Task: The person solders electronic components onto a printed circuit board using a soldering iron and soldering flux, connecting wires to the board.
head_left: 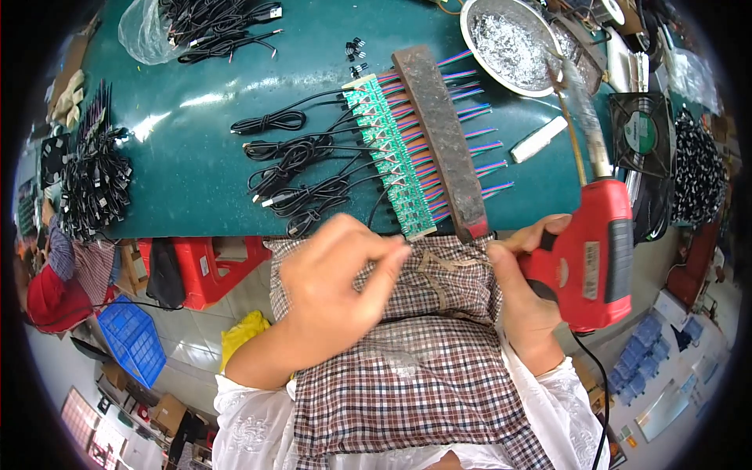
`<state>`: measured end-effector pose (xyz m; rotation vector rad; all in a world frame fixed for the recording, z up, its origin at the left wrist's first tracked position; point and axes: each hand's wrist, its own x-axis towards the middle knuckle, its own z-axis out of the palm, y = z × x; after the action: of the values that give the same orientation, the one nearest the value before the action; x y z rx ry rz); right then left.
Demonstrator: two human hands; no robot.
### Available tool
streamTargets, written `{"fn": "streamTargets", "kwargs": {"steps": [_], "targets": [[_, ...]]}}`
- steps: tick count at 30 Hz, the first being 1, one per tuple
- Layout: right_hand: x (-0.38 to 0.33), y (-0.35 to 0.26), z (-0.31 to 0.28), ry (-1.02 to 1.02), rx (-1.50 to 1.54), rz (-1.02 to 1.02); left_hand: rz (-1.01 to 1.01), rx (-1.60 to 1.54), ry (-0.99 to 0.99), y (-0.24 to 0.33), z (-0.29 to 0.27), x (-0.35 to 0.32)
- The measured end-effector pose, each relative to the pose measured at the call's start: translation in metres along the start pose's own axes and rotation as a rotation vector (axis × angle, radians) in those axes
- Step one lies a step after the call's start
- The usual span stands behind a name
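Right hand (pixel 526 294) gripping red soldering gun (pixel 593 254), tip pointing up-left, left hand (pixel 345 278) pinched closed

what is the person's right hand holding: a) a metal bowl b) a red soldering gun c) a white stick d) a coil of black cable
b: the right hand is wrapped around the grip of the red soldering gun, whose tip points up over the green table; the white stick and the metal bowl lie on the table untouched.
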<state>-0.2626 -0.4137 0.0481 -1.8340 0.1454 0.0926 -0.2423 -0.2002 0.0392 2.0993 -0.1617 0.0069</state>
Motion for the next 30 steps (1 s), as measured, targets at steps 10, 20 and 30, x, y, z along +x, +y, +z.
{"fn": "streamTargets", "kwargs": {"steps": [10, 20, 30], "targets": [[-0.011, -0.006, -0.019, -0.165, -0.001, -0.045, -0.187, -0.055, 0.031, -0.018, 0.009, 0.013], [-0.027, 0.001, -0.027, -0.134, -0.062, 0.038, 0.217, 0.232, 0.093, -0.034, 0.014, 0.021], [-0.054, 0.023, -0.053, -0.123, -0.312, -0.077, 0.218, 0.316, 0.039, -0.031, 0.011, 0.028]]}}
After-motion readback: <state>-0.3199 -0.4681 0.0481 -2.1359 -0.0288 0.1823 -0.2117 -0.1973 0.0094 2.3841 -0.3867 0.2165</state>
